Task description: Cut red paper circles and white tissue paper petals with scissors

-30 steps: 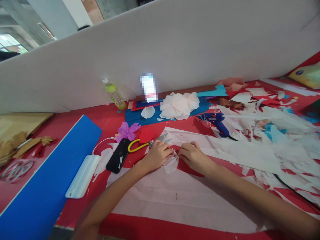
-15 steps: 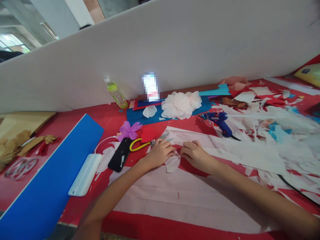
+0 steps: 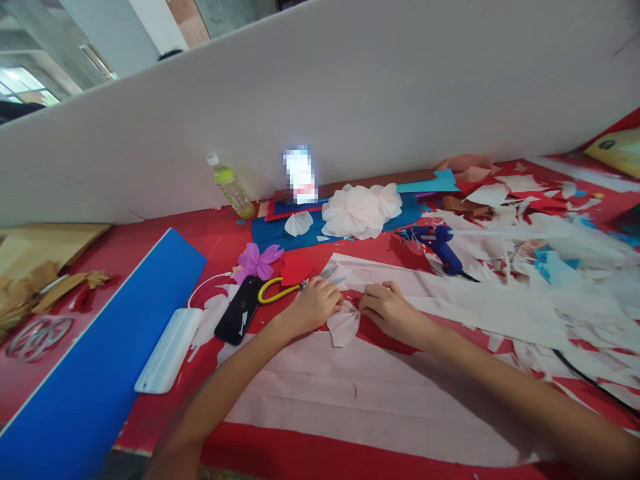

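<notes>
A pale pink paper petal (image 3: 344, 328), gathered into pleats at one end, hangs between my two hands over the red table. My right hand (image 3: 387, 310) pinches its gathered end from the right. On the other side my left hand (image 3: 317, 303) has its fingers closed at the petal's upper left edge; the fingertips are partly hidden. Scissors with yellow handles (image 3: 273, 291) lie just left of my left hand, their blades partly behind it. Below both hands spreads a wide sheet of pale pink paper (image 3: 345, 393).
Behind stand finished-looking white paper flowers (image 3: 355, 210), a loose petal (image 3: 299, 224), a drink bottle (image 3: 233, 190) and a lit phone. A blue glue gun (image 3: 440, 247) lies at right among paper scraps. At left are a black phone (image 3: 240, 310), white power bank (image 3: 167, 350) and blue board (image 3: 105, 353).
My left hand has shifted slightly left, and more of the petal's upper part shows between the hands. My right hand stays almost in place at the gathered end.
</notes>
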A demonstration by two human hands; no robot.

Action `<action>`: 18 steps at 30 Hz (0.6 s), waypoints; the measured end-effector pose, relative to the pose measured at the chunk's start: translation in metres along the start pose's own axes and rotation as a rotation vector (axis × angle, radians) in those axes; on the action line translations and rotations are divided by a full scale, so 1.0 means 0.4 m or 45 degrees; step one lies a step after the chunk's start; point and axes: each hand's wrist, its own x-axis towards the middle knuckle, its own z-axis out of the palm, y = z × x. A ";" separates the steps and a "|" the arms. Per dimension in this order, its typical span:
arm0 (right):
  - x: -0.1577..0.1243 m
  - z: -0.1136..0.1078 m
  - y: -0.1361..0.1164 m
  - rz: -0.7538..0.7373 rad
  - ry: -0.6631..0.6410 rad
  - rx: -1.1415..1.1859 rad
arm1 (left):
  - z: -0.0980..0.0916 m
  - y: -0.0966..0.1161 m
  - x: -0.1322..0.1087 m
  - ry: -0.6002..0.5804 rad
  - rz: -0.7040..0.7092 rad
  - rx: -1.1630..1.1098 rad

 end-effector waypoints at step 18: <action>0.001 -0.012 -0.009 -0.022 0.000 -0.047 | -0.024 -0.018 -0.012 -0.078 0.062 0.197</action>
